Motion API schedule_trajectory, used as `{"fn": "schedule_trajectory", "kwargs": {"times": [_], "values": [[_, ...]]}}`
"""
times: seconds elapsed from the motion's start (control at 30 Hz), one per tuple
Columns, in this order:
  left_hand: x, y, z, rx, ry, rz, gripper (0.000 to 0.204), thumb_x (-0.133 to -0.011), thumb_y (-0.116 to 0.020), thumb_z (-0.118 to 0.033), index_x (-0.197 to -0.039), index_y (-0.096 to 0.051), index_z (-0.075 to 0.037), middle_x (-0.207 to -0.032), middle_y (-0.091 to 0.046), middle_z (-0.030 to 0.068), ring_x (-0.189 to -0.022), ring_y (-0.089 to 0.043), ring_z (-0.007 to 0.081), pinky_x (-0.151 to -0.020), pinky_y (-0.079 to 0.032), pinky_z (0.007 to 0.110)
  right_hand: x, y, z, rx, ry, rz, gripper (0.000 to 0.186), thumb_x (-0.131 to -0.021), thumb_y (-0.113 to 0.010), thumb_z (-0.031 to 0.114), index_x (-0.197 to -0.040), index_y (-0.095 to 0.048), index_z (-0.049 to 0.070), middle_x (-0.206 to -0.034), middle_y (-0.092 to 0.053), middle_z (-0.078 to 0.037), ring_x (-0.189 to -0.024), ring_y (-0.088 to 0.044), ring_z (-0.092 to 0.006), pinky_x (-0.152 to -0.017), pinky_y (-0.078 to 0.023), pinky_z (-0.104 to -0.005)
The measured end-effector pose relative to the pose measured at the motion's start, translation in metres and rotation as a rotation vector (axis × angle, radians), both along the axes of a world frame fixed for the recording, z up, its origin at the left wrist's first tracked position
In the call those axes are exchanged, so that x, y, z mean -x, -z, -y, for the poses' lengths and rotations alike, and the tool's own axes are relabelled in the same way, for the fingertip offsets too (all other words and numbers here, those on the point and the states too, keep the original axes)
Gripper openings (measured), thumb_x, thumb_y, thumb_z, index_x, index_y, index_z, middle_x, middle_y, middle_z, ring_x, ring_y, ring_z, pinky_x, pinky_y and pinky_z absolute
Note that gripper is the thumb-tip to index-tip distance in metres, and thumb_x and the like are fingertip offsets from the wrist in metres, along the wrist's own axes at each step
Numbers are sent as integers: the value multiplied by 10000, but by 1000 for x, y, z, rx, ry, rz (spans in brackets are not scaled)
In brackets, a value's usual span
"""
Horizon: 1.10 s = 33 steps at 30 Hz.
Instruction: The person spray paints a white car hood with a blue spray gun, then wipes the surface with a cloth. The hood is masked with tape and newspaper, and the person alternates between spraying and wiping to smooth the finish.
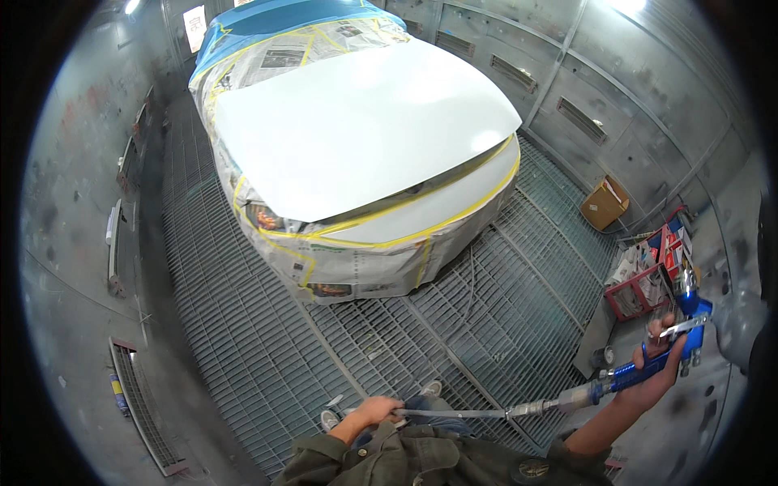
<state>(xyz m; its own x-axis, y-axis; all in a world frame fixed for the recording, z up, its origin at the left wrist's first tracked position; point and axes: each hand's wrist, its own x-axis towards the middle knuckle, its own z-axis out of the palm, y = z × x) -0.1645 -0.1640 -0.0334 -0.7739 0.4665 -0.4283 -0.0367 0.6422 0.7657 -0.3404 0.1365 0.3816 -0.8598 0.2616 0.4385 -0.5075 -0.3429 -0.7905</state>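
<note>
My right hand (666,366) is wrapped round the handle of a blue spray gun (694,330), raised at the far right. A silver lever crosses in front of the fingers. From the handle's lower end, metal fittings run into a grey air hose (466,414). That hose reaches across my body to my left hand (378,411), which is closed round it at waist height. Ahead stands a car with a glossy white hood (356,138), apart from both hands. Newspaper (365,267) and yellow tape mask the bodywork around the hood, and blue sheeting (284,18) covers the car's far part.
Metal grating (340,348) forms the floor. A cardboard box (604,206) stands by the right wall, near a red crate (626,301) holding papers. Beside the crate sits a small can (602,356). Vent panels line both grey walls; a thin line lies on the grating before the car.
</note>
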Motion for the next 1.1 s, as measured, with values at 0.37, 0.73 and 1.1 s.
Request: {"fn": "schedule_trajectory", "kwargs": {"times": [0.37,0.73,1.1], "values": [[-412,33,195,335,-589,174,355,-820,-668,-475,-880,-736,-131,-774,-688,141,-780,-655,385,-705,-518,493,-113,19,211,-52,-187,246,432,-1066,-355,289,-1335,-419,-42,-1209,-595,-175,-881,-583,-149,-391,-504,-212],[-413,-39,268,639,-1015,-34,395,-856,-670,-445,-709,-691,-79,-722,-665,148,-675,-637,382,-599,-471,487,-116,59,254,-247,-382,330,337,-994,-545,249,-1220,-510,2,-1075,-659,-154,-844,-619,-163,-376,-502,-259],[-306,-89,293,648,-1147,-239,400,-783,-760,-435,-702,-694,-49,-682,-645,139,-664,-638,358,-586,-472,452,-53,98,302,-162,-415,472,270,-986,-532,262,-1139,-562,41,-988,-660,-76,-807,-608,-128,-404,-439,-249]]}}
